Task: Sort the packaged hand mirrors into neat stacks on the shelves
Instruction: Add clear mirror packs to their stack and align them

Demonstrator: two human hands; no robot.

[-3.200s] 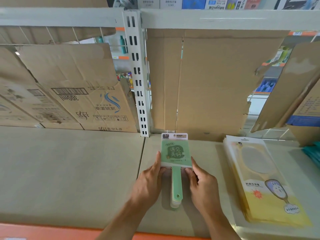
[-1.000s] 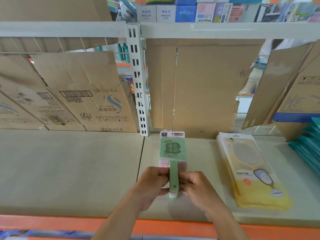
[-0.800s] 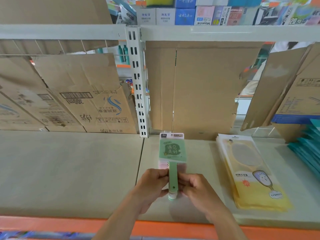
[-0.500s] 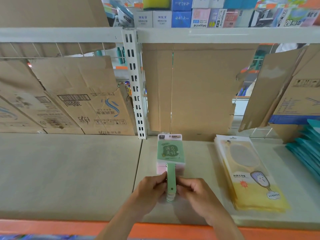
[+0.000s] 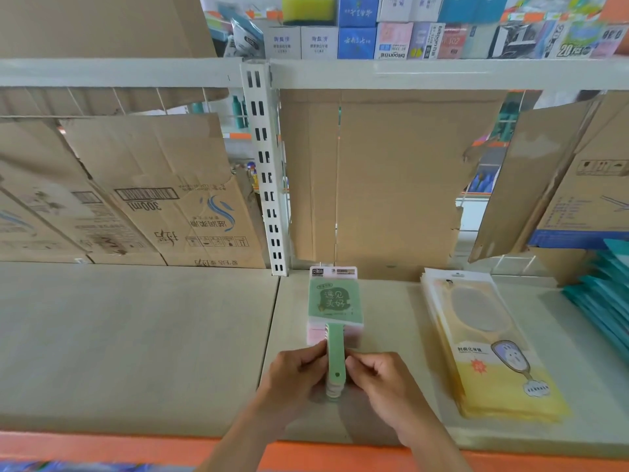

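1. At the front of the shelf [image 5: 136, 352], nearest to us, the left hand [image 5: 296, 376] and the right hand [image 5: 377, 379] sit side by side. Both have curled fingers, and they pinch the handles [image 5: 336, 369] of the mirror stack [image 5: 335, 301], one hand on each side.
2. Just past the hands, the mirror stack lies flat on the shelf with the square heads pointing to the back. A green one is on top, and pink ones peek out under it.
3. I think these mirrors are light and stiff. The glass inside could crack if one falls. The wrapping is likely smooth, so the pile may slide apart.
4. The handles are thin, so a grip there might let the heads fan out. Holding the wide heads on both sides looks like the safer way to line them up.
5. Off to the right, well apart, a pile of yellow packs [image 5: 490, 345] lies flat. Teal packs [image 5: 609, 301] sit past those.
6. At the very back stand brown cardboard sheets [image 5: 391, 182] and a white post [image 5: 265, 165].
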